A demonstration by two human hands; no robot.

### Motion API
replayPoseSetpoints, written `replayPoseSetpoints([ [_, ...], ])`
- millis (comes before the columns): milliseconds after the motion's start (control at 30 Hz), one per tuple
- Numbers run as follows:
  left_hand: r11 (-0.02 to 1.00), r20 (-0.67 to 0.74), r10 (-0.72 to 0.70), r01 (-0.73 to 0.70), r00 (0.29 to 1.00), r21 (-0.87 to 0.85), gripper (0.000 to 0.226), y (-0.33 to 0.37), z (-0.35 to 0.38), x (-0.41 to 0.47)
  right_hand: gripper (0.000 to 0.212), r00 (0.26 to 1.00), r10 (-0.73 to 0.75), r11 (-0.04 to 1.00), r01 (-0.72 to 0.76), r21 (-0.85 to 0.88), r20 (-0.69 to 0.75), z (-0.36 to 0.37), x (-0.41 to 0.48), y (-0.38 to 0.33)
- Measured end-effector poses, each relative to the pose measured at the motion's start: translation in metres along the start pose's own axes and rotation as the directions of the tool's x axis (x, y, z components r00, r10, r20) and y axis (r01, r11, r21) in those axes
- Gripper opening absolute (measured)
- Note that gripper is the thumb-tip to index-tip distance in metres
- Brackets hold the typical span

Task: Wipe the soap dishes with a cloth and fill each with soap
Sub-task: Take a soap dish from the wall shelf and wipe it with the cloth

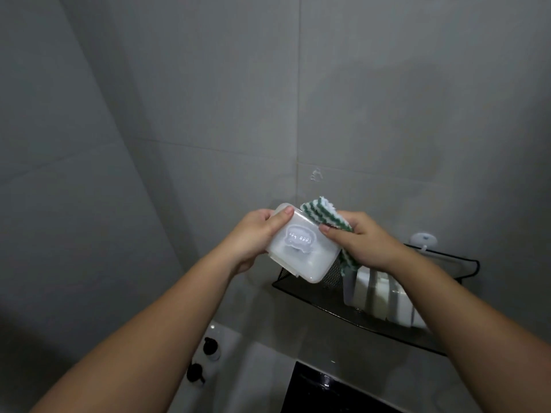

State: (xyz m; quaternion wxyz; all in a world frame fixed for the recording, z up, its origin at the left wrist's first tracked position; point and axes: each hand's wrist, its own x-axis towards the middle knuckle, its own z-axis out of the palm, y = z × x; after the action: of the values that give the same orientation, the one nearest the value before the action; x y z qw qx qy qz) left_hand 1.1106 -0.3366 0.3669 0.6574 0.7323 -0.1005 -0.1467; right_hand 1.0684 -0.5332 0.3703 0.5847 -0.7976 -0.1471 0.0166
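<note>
Plastic soap dish (301, 248), closed, held in left hand (253, 234); right hand (362, 239) clutches striped cloth (323, 216) beside it. Wiping underway; filling remains.

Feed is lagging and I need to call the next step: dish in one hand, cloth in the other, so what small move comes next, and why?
Probably draw the striped cloth across the soap dish. The left hand grips the white dish closed and tilted, the right hand bunches the cloth against its upper right edge, and the broad face lies uncovered.
</note>
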Motion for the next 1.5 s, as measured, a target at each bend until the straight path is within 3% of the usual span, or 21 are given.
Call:
replayPoseSetpoints([
  [133,0.99,-0.106,0.024,-0.038,0.994,-0.135,0.032,-0.004,0.008,0.0,0.013,0.979,-0.008,1.0,0.005,-0.016,-0.204,0.008,0.004,0.012],
  [333,0.939,-0.265,0.008,-0.098,0.964,-0.33,0.034,-0.012,0.028,0.004,0.022,0.853,0.098,0.99,-0.029,0.141,-0.513,0.039,0.004,0.023],
  [533,0.882,-0.335,-0.044,-0.121,0.941,-0.456,0.035,-0.02,0.041,0.006,0.022,0.817,0.081,0.991,-0.004,0.136,-0.571,0.05,0.0,0.027],
  [733,0.815,-0.35,-0.11,-0.117,0.93,-0.568,0.033,-0.022,0.051,0.006,0.019,0.856,0.065,0.988,0.018,0.156,-0.513,0.028,0.006,0.012],
  [900,0.746,-0.436,-0.082,-0.235,0.896,-0.623,0.034,-0.012,0.064,0.01,0.02,0.789,0.048,0.98,0.082,0.183,-0.613,0.046,0.011,0.014],
  [1033,0.796,-0.494,-0.097,-0.231,0.864,-0.559,0.042,-0.018,0.073,0.01,0.033,0.746,0.053,0.977,0.098,0.188,-0.664,0.059,0.008,0.02],
  [1167,0.875,-0.438,-0.086,-0.142,0.895,-0.462,0.062,-0.027,0.075,0.009,0.037,0.802,0.038,0.976,0.099,0.196,-0.595,0.068,0.002,0.025],
  [1300,0.909,-0.415,0.092,-0.247,0.905,-0.336,0.047,-0.022,0.046,0.011,0.031,0.839,0.148,0.958,0.009,0.286,-0.523,0.05,-0.013,0.03],
  [1433,0.954,-0.211,0.086,-0.142,0.974,-0.263,0.067,-0.026,0.013,0.007,0.036,0.828,0.241,0.939,-0.068,0.336,-0.506,0.014,-0.015,0.023],
  [1500,0.969,-0.111,0.078,-0.101,0.991,-0.225,0.068,-0.029,0.003,0.004,0.044,0.866,0.246,0.929,-0.082,0.361,-0.436,0.001,-0.013,0.014],
])
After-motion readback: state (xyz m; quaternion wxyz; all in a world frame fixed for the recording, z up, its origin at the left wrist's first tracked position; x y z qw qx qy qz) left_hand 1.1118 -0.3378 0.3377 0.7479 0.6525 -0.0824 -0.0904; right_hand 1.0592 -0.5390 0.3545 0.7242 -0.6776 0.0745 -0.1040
